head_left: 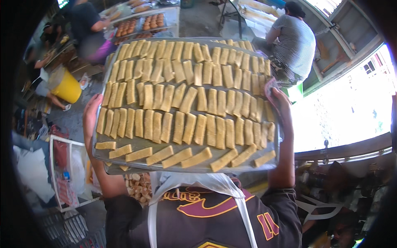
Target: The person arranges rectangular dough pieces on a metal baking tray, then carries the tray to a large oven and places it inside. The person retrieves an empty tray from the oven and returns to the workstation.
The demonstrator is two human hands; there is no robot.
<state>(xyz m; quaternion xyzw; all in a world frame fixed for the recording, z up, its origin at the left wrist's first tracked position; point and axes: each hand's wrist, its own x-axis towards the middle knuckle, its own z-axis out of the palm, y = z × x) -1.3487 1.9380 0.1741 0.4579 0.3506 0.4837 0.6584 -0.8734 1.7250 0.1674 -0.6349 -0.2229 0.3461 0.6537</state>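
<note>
Fingers of the left hand (90,113) are bent around the left short side of a large rectangular grey metal tray (273,146); their tips go out of sight, so I cannot tell how they are placed below. Fingers of the right hand (283,101) grip the opposite short side, and a pink cloth (270,85) is there between the hand and the rim.

Thus the tray lies exactly between the two hands, in front of the chest, and its long axis runs from left to right, across the body. Neither hand is nearer; both hold it around the middle of the short side.

On the tray there are flat pale-yellow strips (201,127). In four rows they point mostly away from the body; in the nearest row they lie more crosswise and slanted. Beyond the far rim more such strips (242,44) show, but what bears them is mostly hidden.

Farther out, a person in a striped shirt (295,45) sits beyond the right far corner. To the left stands a yellow bucket (68,87), and behind it, farther away, a white table (176,17) carries round brown buns (153,21).
</note>
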